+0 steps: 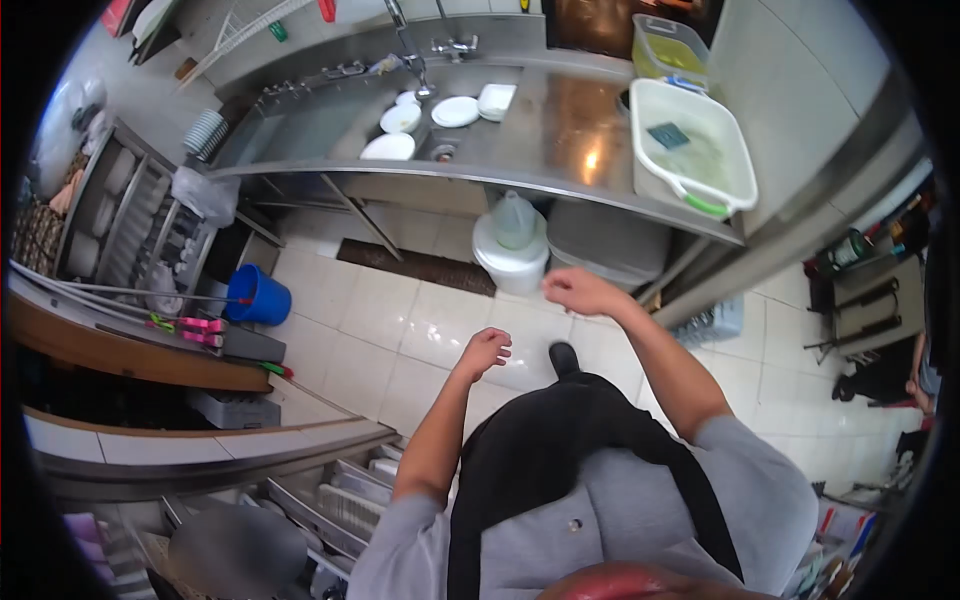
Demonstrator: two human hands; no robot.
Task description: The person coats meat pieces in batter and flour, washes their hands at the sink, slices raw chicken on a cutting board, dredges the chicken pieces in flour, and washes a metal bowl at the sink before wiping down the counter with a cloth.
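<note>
My left hand [487, 352] hangs in the air over the tiled floor, its fingers loosely bent and a little apart, holding nothing that I can see. My right hand [584, 292] is also in mid-air, fingers loosely curled, with nothing visible in it. In the view it lies close to a white bucket [510, 268] standing under the counter, without visible contact. A translucent jug-like container [513, 221] rests on the bucket. Above, white plates [456, 112] and a square white dish [497, 101] lie in the steel sink area below the tap [425, 90].
A white tub [740, 160] with cloudy water and a dark green pad [669, 136] sits at the counter's right. Stacked bowls [205, 133] stand at its left end. A blue bucket [258, 296] is on the left; a grey bin [610, 243] is under the counter.
</note>
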